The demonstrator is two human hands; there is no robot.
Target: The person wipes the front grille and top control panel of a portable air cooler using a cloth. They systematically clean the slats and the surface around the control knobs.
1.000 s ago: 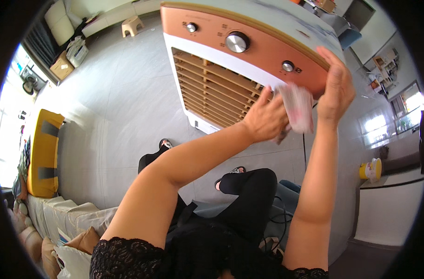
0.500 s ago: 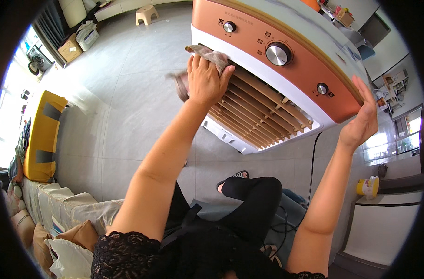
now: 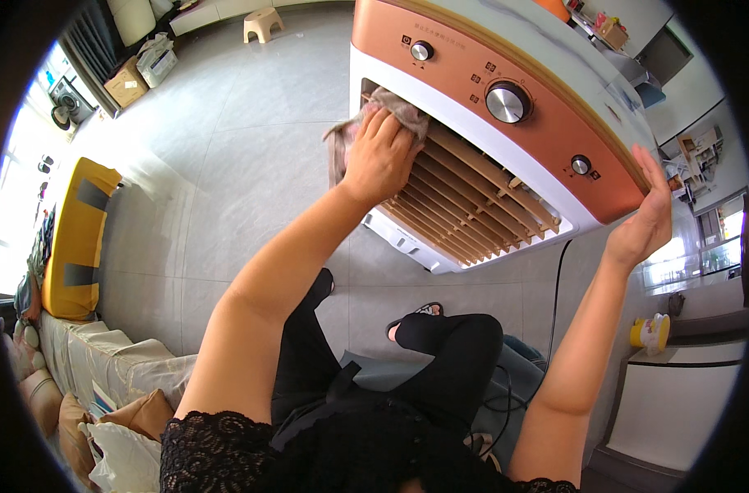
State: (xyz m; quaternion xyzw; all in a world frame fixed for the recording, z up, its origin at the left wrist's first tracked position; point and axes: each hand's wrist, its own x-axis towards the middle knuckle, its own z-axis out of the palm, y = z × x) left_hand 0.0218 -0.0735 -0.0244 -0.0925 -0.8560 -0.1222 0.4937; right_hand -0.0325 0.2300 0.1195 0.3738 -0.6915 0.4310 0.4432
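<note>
A copper-and-white air cooler with knobs and brown louvres stands in front of me. My left hand is closed on a crumpled greyish-pink cloth, its fingers bent over the upper left corner of the louvre opening. Part of the cloth hangs down beside the cooler's left edge. My right hand lies against the cooler's right side, fingers stretched upward along the edge, holding nothing. The fingertips of my left hand are partly sunk in the cloth.
A black cord runs down from the cooler to the right of my legs. On the left are a yellow padded piece and a covered sofa. A small stool and cardboard box stand farther off; a yellow-white tub is at right.
My left hand has moved slightly right and down with the cloth, its fingers now more bent into the opening's corner. The cooler appears shifted a little to the right. My right hand stays on its side.
</note>
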